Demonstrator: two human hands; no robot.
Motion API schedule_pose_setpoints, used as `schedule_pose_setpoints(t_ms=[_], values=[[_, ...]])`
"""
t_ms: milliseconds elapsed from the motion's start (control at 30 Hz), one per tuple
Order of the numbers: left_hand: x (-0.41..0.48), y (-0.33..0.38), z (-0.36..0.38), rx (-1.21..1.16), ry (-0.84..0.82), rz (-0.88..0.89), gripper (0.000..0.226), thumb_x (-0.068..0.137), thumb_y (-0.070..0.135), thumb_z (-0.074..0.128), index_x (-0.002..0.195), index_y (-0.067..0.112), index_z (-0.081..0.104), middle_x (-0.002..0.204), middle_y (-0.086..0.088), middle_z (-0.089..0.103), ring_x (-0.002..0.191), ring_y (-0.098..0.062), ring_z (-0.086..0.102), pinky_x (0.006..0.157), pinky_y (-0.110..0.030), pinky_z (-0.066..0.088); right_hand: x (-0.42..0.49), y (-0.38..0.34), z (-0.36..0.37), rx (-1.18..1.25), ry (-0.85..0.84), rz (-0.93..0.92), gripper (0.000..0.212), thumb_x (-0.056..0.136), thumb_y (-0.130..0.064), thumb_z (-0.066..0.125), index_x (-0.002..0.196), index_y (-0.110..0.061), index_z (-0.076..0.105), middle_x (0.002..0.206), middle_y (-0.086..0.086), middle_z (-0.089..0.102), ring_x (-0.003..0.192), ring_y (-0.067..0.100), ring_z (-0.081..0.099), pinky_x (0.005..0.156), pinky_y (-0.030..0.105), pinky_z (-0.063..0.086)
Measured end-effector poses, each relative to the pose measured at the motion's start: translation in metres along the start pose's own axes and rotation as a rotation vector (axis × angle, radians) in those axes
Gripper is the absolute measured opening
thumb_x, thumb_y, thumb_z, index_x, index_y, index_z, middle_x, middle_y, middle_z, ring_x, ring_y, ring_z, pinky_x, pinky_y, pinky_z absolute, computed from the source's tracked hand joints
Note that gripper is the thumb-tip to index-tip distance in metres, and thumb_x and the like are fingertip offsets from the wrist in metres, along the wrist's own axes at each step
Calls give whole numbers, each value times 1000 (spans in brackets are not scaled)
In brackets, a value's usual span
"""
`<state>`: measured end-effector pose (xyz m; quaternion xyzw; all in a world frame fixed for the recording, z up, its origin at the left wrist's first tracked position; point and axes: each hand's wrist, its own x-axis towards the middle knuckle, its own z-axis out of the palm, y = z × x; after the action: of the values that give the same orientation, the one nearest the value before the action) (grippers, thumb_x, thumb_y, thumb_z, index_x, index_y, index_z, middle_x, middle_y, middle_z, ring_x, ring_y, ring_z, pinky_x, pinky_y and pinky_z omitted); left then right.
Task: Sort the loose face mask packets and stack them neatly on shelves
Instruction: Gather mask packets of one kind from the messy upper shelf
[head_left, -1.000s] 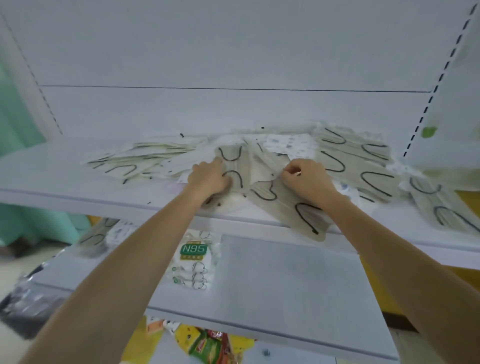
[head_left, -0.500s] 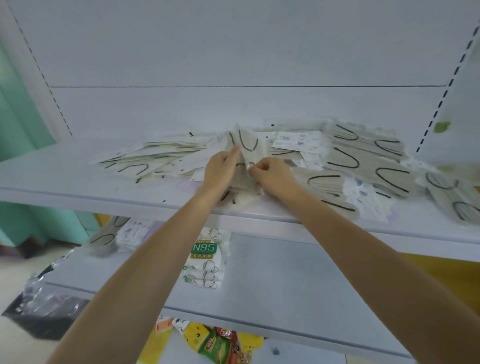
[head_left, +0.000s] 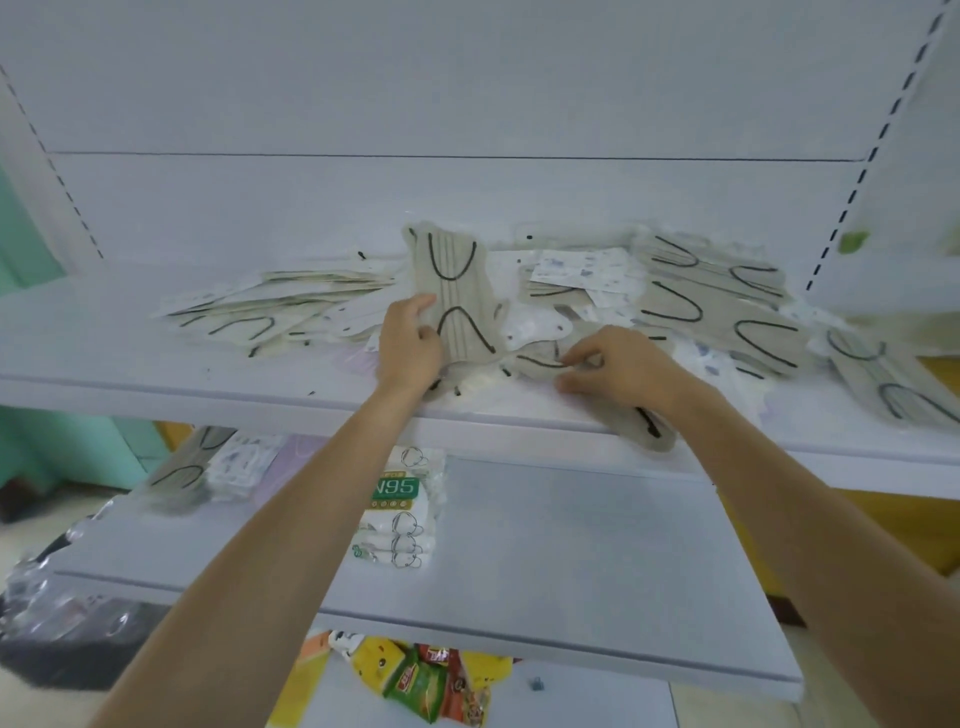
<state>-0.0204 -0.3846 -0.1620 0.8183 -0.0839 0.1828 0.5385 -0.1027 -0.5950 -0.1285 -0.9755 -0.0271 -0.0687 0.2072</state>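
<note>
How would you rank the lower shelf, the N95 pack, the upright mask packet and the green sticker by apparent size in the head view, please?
1. Lower shelf
2. Upright mask packet and N95 pack: alike; the pack looks nearer, so unranked.
3. Green sticker

Packets (head_left: 711, 301) on upper shelf (head_left: 156, 384), above N95 pack (head_left: 397, 512)

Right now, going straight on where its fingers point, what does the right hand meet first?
Likely the upright packet in the left hand; the right hand, pinching a flat packet, points left toward it. Depth unclear.
</note>
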Motion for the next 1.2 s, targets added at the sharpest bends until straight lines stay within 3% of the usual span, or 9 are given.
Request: schedule_pose_setpoints(t_ms=[167,333,433,600,667,733,833,933,1200], values=[[3,-4,-2,-38,-34,-22,46,95,-3,33,139,7,40,145,-8,36,135,-16,32,100,-11,20,0,-2,-25,408,-12,-16,10,77,-36,73,76,-27,74,68,-13,67,62,-3,57,55,7,40],[-3,1,-2,-64,-86,23,43,97,5,37,139,11,40,142,-1,36,129,-6,35,102,-12,22,10,-8,-47,979,376,110,10,83,-24,68,76,-17,71,56,-7,61,48,6,54,48,16,42],[-8,7,-5,-177,-152,38,33,99,29,43,131,22,48,129,12,43,106,18,41,89,-2,29,36,-33,-29,806,581,165,20,85,-27,62,82,-9,70,64,-6,58,61,8,52,57,21,39],[-13,16,-6,-185,-192,84,9,94,28,54,93,37,56,97,24,56,91,17,51,77,-8,40,65,-74,15,846,102,162,33,94,-26,52,120,-8,60,109,5,62,97,22,64,87,34,52],[-11,13,-6,-167,-155,127,36,89,6,57,86,42,52,85,25,55,83,19,56,64,-6,46,62,-67,16,761,95,113,37,94,-23,52,128,-9,54,122,7,60,97,16,62,86,28,48],[-9,10,-7,-209,-149,58,45,88,-4,49,106,37,54,102,17,56,102,0,61,73,-18,54,53,-44,6,510,120,76,39,92,-21,56,129,-11,53,126,8,58,109,17,57,91,26,40],[-5,8,-8,-219,-198,-18,72,90,-3,49,148,29,21,133,8,43,120,-21,52,86,-32,53,40,-2,-12,90,21,140,47,88,-22,61,132,-14,50,135,7,52,123,22,48,96,27,35],[0,5,-4,-125,-213,-3,66,90,-4,47,147,24,27,147,0,36,133,-19,40,107,-41,39,33,19,-16,-44,-68,214,58,85,-29,65,137,-15,44,139,8,47,125,26,45,100,31,34],[2,0,-2,-76,-222,29,44,89,-4,46,126,18,55,135,-3,50,125,-19,47,107,-40,39,37,22,-16,-71,-33,184,61,82,-32,69,136,-16,45,131,8,52,120,27,46,99,35,37]])
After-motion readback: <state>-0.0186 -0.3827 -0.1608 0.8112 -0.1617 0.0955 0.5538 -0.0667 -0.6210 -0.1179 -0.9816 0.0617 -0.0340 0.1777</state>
